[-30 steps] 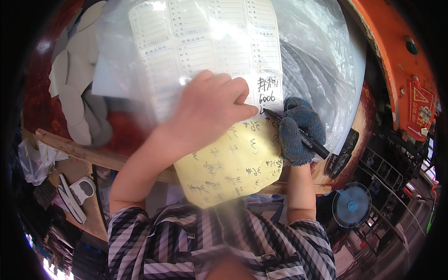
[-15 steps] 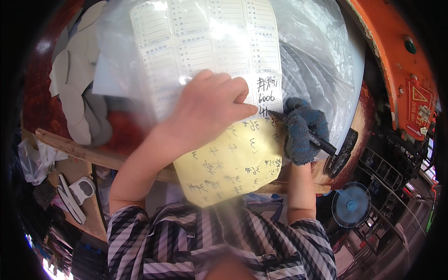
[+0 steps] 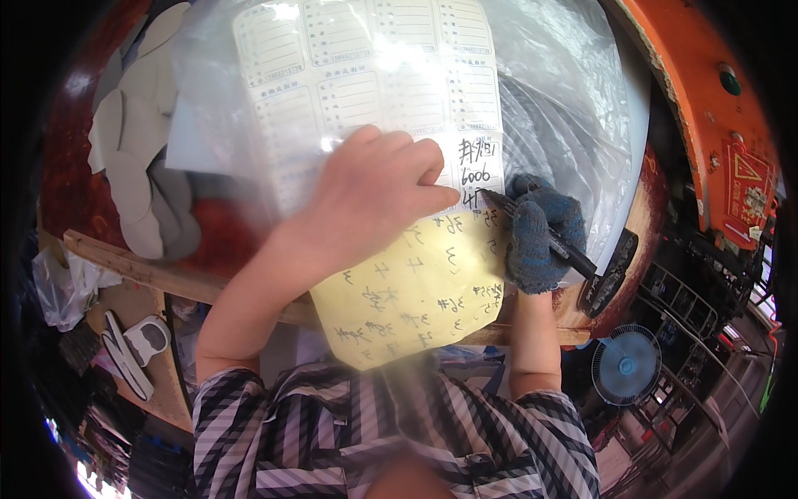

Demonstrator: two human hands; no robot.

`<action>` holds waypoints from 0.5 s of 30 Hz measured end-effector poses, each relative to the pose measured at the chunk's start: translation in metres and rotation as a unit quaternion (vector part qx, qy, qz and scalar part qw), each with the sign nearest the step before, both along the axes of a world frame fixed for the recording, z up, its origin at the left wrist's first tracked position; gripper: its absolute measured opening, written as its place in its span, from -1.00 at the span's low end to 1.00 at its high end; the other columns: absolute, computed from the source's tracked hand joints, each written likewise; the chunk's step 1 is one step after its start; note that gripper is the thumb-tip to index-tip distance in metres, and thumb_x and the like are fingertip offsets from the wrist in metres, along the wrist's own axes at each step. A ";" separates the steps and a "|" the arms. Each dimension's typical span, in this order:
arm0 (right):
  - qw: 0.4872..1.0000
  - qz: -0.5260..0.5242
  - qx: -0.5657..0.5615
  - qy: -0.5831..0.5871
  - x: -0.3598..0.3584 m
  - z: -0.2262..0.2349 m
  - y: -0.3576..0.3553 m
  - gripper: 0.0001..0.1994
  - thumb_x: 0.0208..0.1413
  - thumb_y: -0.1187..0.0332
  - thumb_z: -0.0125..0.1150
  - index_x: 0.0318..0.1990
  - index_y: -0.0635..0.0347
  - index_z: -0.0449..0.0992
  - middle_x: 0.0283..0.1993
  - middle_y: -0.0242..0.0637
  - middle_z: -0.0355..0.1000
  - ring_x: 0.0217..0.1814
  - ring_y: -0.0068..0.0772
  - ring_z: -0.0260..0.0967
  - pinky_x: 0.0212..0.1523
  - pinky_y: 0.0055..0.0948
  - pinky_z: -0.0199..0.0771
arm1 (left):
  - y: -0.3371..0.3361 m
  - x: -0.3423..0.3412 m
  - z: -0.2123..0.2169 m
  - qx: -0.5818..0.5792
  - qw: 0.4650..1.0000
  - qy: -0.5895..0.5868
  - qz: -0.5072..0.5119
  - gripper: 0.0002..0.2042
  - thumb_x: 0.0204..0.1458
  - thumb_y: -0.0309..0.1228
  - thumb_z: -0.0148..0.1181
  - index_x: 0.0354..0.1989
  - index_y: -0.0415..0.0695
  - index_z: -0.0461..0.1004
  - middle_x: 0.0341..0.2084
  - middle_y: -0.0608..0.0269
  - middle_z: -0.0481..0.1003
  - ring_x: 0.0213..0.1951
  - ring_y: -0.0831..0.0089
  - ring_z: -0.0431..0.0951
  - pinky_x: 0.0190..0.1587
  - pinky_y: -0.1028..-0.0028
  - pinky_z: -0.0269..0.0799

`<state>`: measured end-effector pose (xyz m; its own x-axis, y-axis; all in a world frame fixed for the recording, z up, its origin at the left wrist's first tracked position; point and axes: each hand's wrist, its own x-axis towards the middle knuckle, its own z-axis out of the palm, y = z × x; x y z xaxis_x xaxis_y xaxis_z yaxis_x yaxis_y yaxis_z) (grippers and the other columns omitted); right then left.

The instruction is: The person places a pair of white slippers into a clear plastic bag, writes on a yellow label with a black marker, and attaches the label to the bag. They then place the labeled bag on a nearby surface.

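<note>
A sheet of white labels lies on clear plastic, with a yellow backing sheet covered in handwriting below it. My left hand, bare, presses on the labels, its fingers curled and thumb stretched toward the written label. Whether the fingers also pinch the paper is hard to see. In a grey-blue knit glove, my right hand is closed round a black marker. The marker's tip touches the lower part of that label, beside the black strokes.
Grey sole-shaped pieces overlap on the dark red table at left. A black insole-like piece lies by the right edge. Beyond stand an orange machine and a blue fan. Sandals sit lower left.
The marker's tip has shifted slightly up and right, and the last written figure has gained a short stroke. My left hand keeps its place.
</note>
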<state>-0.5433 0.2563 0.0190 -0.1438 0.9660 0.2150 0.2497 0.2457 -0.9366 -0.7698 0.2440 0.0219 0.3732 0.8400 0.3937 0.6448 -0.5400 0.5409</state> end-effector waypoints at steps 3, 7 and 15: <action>0.998 0.003 0.030 -0.053 -0.002 0.000 0.000 -0.94 -0.06 0.50 0.25 -0.48 0.25 0.49 -0.44 -0.29 0.46 -0.29 -0.33 0.40 -0.19 -0.36 0.40 | 0.000 0.000 0.000 0.003 1.000 0.002 0.000 -0.81 -0.23 -0.43 0.16 -0.40 0.10 0.60 -0.53 0.48 0.29 -0.45 0.50 0.35 -0.36 0.49 0.17; 0.999 -0.001 0.038 0.003 -0.004 0.001 0.001 -0.95 -0.04 0.49 0.24 -0.47 0.24 0.49 -0.44 -0.29 0.45 -0.32 -0.32 0.40 -0.20 -0.35 0.41 | 0.000 0.000 0.000 0.003 1.000 0.003 -0.001 -0.81 -0.23 -0.43 0.16 -0.40 0.09 0.60 -0.53 0.48 0.28 -0.45 0.50 0.35 -0.37 0.49 0.16; 0.997 -0.008 -0.008 0.079 0.005 0.000 0.003 -0.90 0.04 0.43 0.17 -0.43 0.22 0.40 -0.40 -0.21 0.42 -0.27 -0.33 0.38 -0.10 -0.26 0.43 | 0.000 0.000 0.000 0.002 1.000 -0.007 -0.002 -0.80 -0.23 -0.45 0.16 -0.39 0.09 0.60 -0.53 0.48 0.29 -0.44 0.50 0.35 -0.36 0.49 0.16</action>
